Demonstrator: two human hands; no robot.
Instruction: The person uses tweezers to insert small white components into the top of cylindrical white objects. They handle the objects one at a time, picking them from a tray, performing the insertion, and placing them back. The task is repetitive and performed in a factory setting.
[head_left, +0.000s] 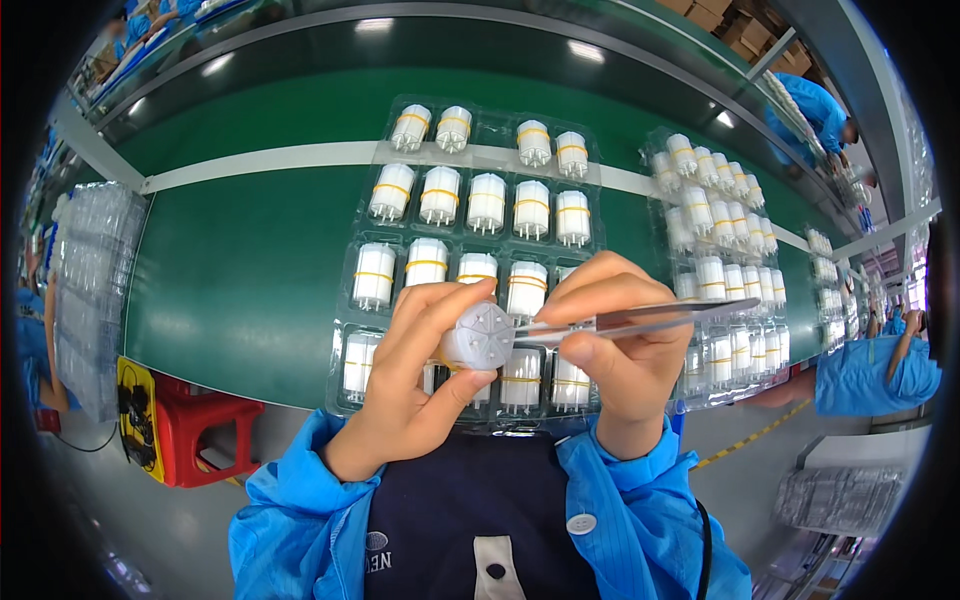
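My left hand (pixel 410 385) grips a small white cylindrical part (pixel 478 337) with its round end face turned toward me. My right hand (pixel 610 340) pinches metal tweezers (pixel 640 318) whose tips touch the part's right edge. Both hands hover over a clear plastic tray (pixel 470 150) filled with several matching white cylinders, each with a yellow band (pixel 487 203). The tray lies on a green conveyor belt (pixel 250 270).
A second clear tray of the same white parts (pixel 720 240) lies to the right on the belt. A stack of clear trays (pixel 90 290) stands at the left, beside a red stool (pixel 205 430). Other people in blue coats (pixel 870 375) work along the line at right.
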